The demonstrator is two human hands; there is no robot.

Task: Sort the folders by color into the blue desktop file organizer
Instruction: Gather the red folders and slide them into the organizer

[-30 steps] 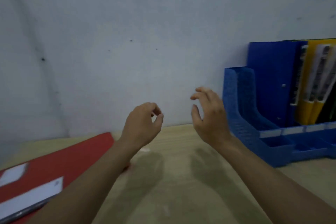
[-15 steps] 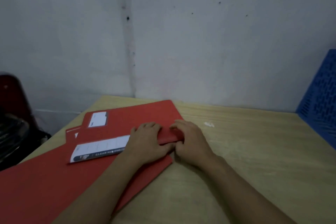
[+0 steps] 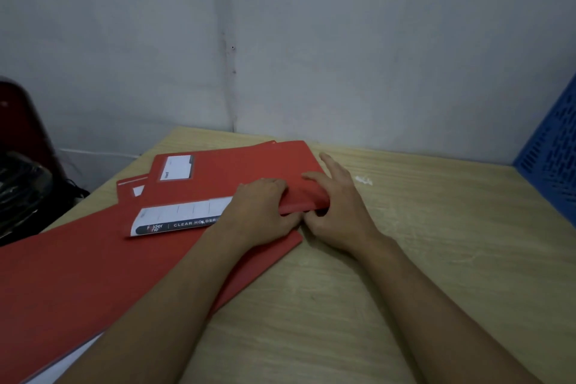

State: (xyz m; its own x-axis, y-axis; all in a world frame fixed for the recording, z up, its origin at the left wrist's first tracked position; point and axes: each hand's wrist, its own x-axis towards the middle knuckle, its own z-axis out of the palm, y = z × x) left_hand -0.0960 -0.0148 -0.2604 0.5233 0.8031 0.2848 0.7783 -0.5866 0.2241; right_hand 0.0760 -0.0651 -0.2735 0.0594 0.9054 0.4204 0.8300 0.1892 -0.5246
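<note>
Several red folders lie stacked on the wooden table (image 3: 420, 259), left of centre. The top red folder (image 3: 237, 171) bears a white label and a "Clear Holder" strip. My left hand (image 3: 265, 212) grips its near right corner from above. My right hand (image 3: 339, 209) holds the same corner from the right, thumb under the edge, fingers spread over the top. That corner is lifted a little off the lower red folder (image 3: 78, 284). Only the perforated side of the blue file organizer (image 3: 554, 159) shows at the right edge.
A grey wall stands close behind the table. Past the table's left edge are a dark red chair (image 3: 21, 121) and a black bag (image 3: 18, 196). A small white scrap (image 3: 364, 180) lies on the wood right of the folders.
My view swung left, away from the organizer. Both hands dropped from mid-air onto the top red folder and took its corner; since half a second ago the corner has lifted slightly.
</note>
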